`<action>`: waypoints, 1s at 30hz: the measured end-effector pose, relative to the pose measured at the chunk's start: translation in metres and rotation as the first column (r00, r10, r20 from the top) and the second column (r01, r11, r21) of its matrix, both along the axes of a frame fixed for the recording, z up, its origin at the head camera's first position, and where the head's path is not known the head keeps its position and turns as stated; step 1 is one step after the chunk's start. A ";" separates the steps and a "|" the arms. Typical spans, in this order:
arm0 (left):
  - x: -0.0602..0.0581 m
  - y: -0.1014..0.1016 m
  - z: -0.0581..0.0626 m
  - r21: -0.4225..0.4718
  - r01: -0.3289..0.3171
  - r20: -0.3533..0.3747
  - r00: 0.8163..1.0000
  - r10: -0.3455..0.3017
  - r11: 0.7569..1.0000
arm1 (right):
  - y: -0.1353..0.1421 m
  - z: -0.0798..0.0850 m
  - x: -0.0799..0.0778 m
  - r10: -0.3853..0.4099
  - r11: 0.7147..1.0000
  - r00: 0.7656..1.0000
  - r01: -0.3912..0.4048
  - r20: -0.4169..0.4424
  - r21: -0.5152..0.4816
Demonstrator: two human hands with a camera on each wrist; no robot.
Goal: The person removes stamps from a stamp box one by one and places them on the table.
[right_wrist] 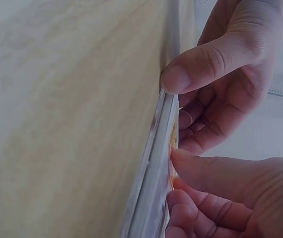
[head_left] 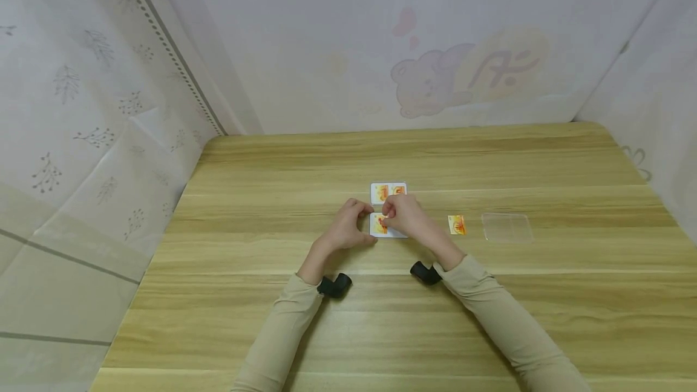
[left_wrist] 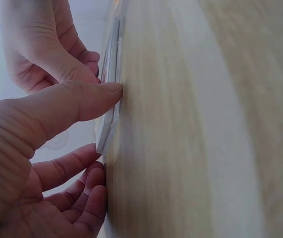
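Observation:
A flat white tray (head_left: 396,234) lies on the table in front of me, with an orange-and-yellow picture card (head_left: 379,224) on its left part. My left hand (head_left: 344,227) grips the tray's left end, thumb at the near edge and fingertips at the far edge. Over the tray, my right hand (head_left: 409,216) pinches the picture card between thumb and fingers. The right wrist view shows the card's orange edge (right_wrist: 173,141) against the tray, right by those fingertips. Seen edge-on in the left wrist view, the tray (left_wrist: 110,99) has a clear rim. The right hand covers its right part.
Just beyond is a second white tray (head_left: 373,194) bearing two orange pictures. To the right lie a loose orange-and-yellow picture card (head_left: 457,224) and a clear plastic cover (head_left: 507,228). Everything rests on a wood-grain table (head_left: 305,168), with patterned curtains (head_left: 305,47) behind it.

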State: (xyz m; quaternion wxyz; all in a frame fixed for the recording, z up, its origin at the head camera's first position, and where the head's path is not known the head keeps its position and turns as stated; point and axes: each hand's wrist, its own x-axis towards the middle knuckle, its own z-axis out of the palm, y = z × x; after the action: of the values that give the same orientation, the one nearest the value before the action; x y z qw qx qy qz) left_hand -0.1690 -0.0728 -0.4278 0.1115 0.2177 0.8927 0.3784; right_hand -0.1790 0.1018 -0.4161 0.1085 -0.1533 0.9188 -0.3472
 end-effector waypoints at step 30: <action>0.000 -0.001 -0.001 0.015 0.003 -0.006 1.000 -0.002 1.000 | -0.001 -0.003 0.001 -0.009 1.000 0.995 0.008 -0.097 -0.007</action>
State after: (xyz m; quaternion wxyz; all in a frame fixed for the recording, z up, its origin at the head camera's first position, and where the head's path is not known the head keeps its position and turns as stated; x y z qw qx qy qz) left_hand -0.1689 -0.0734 -0.4292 0.1077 0.2207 0.8900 0.3842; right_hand -0.1782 0.1012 -0.4186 0.0617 -0.1667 0.9225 -0.3426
